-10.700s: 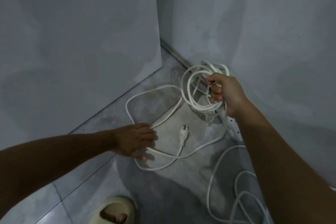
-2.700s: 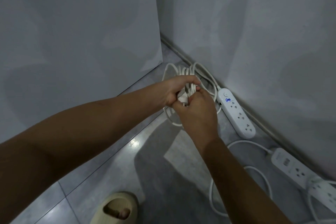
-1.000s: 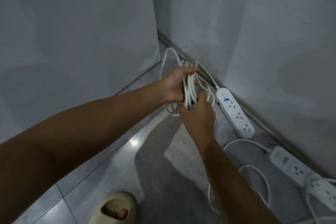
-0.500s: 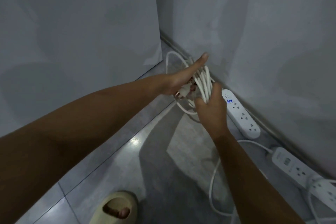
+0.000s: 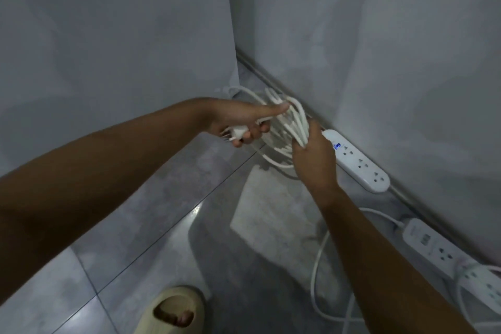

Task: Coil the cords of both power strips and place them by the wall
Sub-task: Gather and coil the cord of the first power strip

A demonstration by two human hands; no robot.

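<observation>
A white coiled cord (image 5: 294,123) hangs bunched between my two hands above the floor, near the corner. My right hand (image 5: 314,154) grips the bundle of loops from below. My left hand (image 5: 244,119) holds the cord's white plug (image 5: 238,133) in its lower fingers, with the index finger stretched out over the loops. The cord's power strip (image 5: 357,163) lies on the floor along the right wall, a blue mark near its switch. A second power strip (image 5: 433,249) lies further along the same wall, its loose white cord (image 5: 317,274) looping over the floor under my right arm.
Grey walls (image 5: 406,62) meet in a corner ahead, with a baseboard (image 5: 260,68) along the right one. A third white strip (image 5: 482,287) lies at the lower right edge. My foot in a beige sandal (image 5: 173,312) stands on the grey tiled floor (image 5: 135,238).
Over the last ten seconds the loose cord was gathered into a coil. In the last half second my left hand has pulled the plug leftward out of the loops while my right keeps the bundle.
</observation>
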